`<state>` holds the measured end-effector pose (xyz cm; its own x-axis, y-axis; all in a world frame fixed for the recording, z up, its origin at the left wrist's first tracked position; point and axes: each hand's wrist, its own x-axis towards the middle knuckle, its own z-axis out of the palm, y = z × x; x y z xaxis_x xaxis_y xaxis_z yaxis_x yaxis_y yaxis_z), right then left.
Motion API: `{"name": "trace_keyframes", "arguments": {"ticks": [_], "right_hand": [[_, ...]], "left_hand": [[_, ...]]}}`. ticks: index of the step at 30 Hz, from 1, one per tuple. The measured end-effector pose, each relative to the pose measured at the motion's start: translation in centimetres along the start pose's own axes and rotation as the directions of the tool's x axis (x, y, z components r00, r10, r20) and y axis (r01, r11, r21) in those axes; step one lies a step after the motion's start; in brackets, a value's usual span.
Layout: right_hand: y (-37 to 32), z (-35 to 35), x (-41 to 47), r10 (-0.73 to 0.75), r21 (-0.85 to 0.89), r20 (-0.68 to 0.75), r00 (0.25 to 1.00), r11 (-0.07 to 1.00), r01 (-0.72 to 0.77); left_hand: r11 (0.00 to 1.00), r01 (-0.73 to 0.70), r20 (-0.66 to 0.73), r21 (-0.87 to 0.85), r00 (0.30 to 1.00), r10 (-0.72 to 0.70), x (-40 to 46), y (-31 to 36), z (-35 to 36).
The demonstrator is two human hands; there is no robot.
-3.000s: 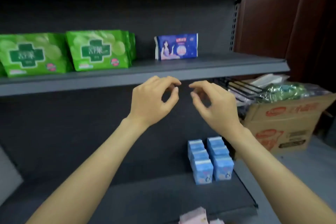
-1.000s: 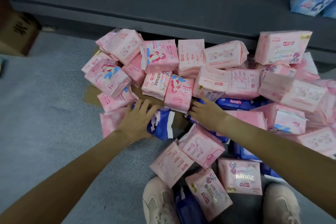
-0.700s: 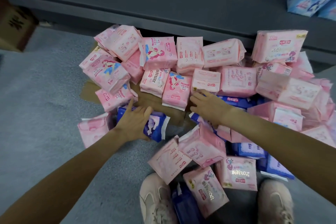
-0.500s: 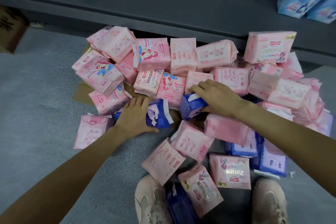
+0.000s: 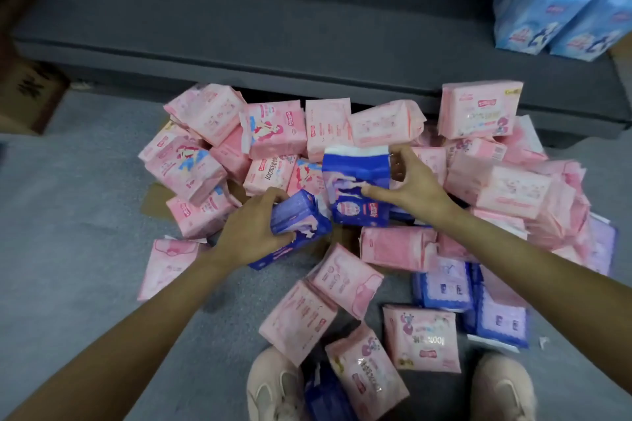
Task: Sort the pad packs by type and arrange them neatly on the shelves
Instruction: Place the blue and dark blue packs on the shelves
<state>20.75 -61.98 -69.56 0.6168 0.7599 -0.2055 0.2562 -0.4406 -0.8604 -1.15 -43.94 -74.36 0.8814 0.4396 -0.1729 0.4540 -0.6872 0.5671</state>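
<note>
two pale shoes point(image 5: 273, 386) sit at the bottom edge, with pink packs point(image 5: 362, 376) and a blue one between them on the grey floor point(image 5: 68, 215). further up, the left hand point(image 5: 253, 229) curls round a blue pack point(image 5: 297, 225), fingers over its top and thumb on the near face; the pack's long axis tilts up toward the right. just beside it the right hand point(image 5: 407, 188) grips a second blue pack point(image 5: 355, 188) held upright, white end up, printed face toward the camera, thumb across the front and fingers behind its right edge. both sit over the pink pile point(image 5: 478, 161). beyond, the dark shelf point(image 5: 273, 44) holds light-blue packs point(image 5: 561, 3) at far right.
</note>
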Motion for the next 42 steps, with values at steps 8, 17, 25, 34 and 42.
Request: {"name": "trace_keyframes", "arguments": {"ticks": [8, 17, 25, 34, 42], "right_hand": [[-10.5, -11.0, -0.2, -0.221, 0.077, -0.12, 0.968, 0.97, 0.231], [-22.0, -28.4, -1.6, -0.473, -0.154, -0.206, 0.856, 0.88, 0.449], [-29.1, -40.1, -3.3, -0.62, -0.285, -0.589, 0.519, 0.76, 0.585], [-35.0, -48.1, -4.0, -0.599, -0.351, -0.733, 0.321, 0.738, 0.577], [-41.2, -52.8, -4.1, -0.781, -0.636, -0.608, 0.143, 0.587, 0.501]], "left_hand": [[0.968, -0.116, -0.353, -0.223, 0.935, 0.031, 5.5, 11.3, -12.5], [0.9, -0.391, -0.525, -0.192, 0.816, 0.242, 11.5, 26.9, -26.0], [0.699, -0.707, -0.644, -0.108, 0.586, 0.492, 13.7, 42.2, -34.5], [0.62, -0.785, -0.777, 0.009, 0.385, 0.498, 16.6, 51.4, -39.4], [0.377, -0.918, -0.923, -0.126, 0.248, 0.295, 18.6, 57.0, -45.5]]}}
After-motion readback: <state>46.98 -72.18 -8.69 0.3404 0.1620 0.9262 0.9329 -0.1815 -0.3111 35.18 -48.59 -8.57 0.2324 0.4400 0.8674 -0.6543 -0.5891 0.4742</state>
